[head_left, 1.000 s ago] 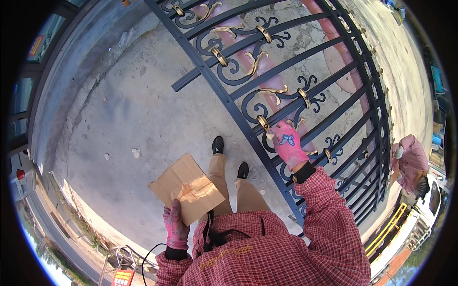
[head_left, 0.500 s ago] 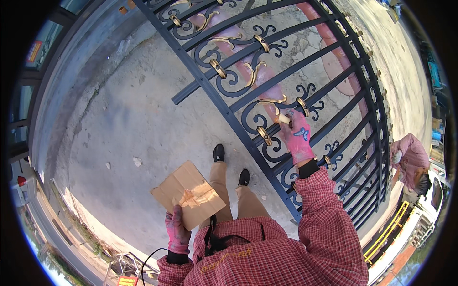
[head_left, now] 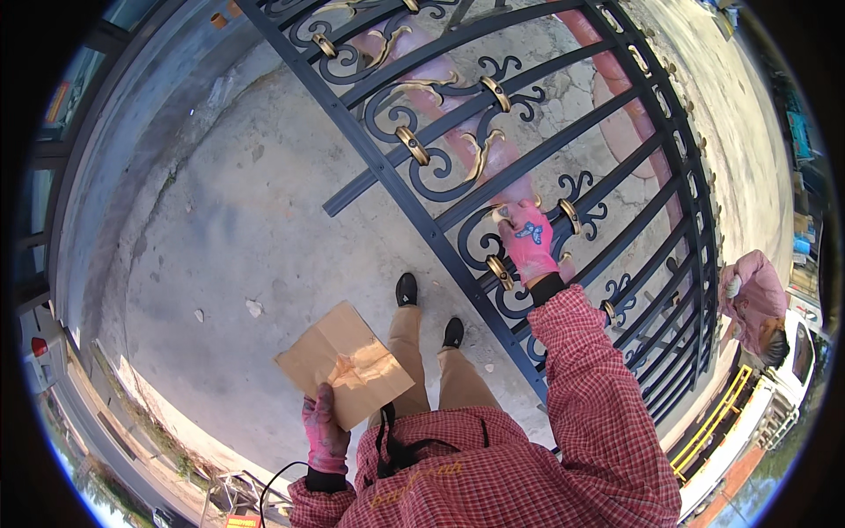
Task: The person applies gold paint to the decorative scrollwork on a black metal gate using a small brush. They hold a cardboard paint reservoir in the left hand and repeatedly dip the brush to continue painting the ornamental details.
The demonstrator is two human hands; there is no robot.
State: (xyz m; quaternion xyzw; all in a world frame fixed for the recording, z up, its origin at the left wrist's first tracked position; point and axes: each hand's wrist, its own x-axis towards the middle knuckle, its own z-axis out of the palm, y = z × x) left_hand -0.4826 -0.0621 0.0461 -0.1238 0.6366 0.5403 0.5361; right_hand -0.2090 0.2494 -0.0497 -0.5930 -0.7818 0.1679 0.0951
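My left hand (head_left: 326, 429), in a pink glove, holds a folded brown cardboard sheet (head_left: 308, 352) by its lower edge. A shiny gold-copper smear (head_left: 352, 368) lies on the sheet's middle. My right hand (head_left: 530, 236), in a pink glove with a blue butterfly, pinches a small cream-coloured pad (head_left: 500, 214), mostly hidden by the fingers. The pad is at the top of a scroll (head_left: 465, 231) on the dark metal fence panel (head_left: 414, 211); contact is hard to tell. Neighbouring scrolls carry gold leaf shapes (head_left: 482, 154) and gold collars (head_left: 499, 272).
A pink-stained support (head_left: 506, 167) shows beneath the panel on the concrete floor (head_left: 238, 220). One square bar end (head_left: 348, 194) sticks out leftward. Another person (head_left: 759, 295) in pink bends beyond the panel's right edge. A white truck (head_left: 783, 387) stands behind them. Two stone bits (head_left: 254, 308) lie left.
My right hand has shifted left and slightly up, bringing the pad to the top of the scroll. The left hand and cardboard stay nearly still. The view has shifted slightly.
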